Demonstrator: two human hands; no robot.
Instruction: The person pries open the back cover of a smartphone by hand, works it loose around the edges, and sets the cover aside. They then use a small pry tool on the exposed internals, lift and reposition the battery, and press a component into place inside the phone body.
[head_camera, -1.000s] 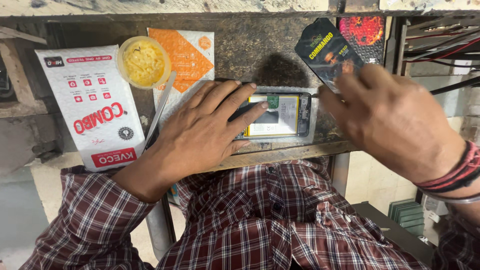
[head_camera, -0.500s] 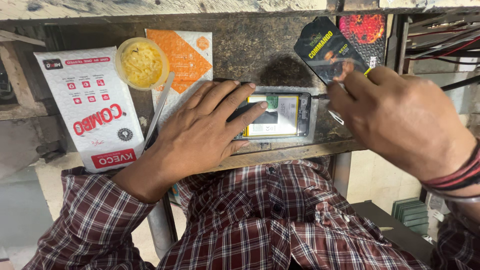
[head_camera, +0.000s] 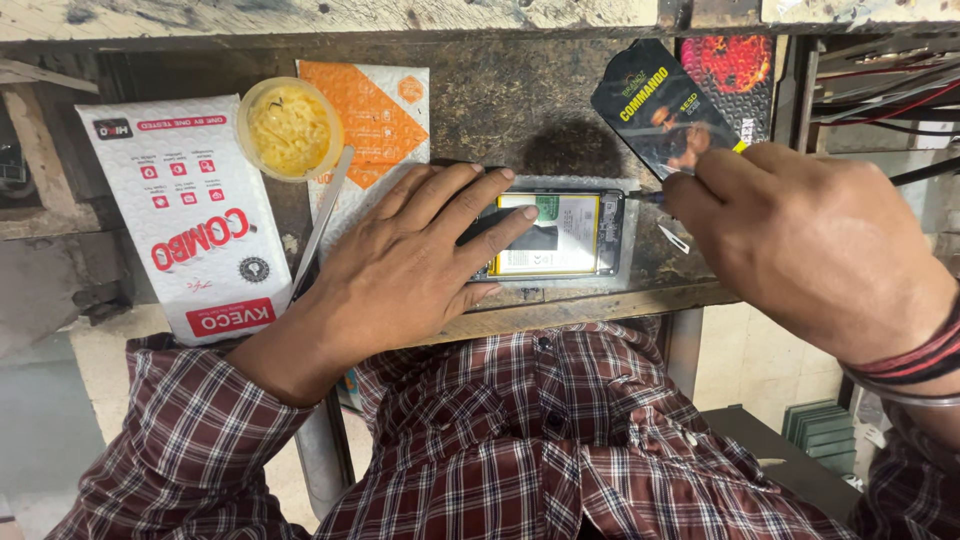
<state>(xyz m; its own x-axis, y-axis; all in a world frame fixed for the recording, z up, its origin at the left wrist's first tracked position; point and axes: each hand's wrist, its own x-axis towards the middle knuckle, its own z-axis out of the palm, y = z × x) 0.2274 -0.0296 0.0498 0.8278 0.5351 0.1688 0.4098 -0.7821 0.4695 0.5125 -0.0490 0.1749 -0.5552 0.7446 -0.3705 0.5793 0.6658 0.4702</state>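
Pressing flat, fingers spread, the left hand (head_camera: 400, 270) pins an opened phone (head_camera: 560, 235), battery showing, to the near edge of a worn workbench (head_camera: 520, 100). The right hand (head_camera: 800, 250) hovers just right of the phone, fingers pinched on a thin metal tool (head_camera: 673, 238). A yellow paste tub (head_camera: 290, 128) and white packets (head_camera: 190, 220) lie left.

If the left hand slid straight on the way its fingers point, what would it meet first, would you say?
The left hand already lies on the opened phone; straight on it would probably meet the right hand at the phone's far end, though the heights are unclear.
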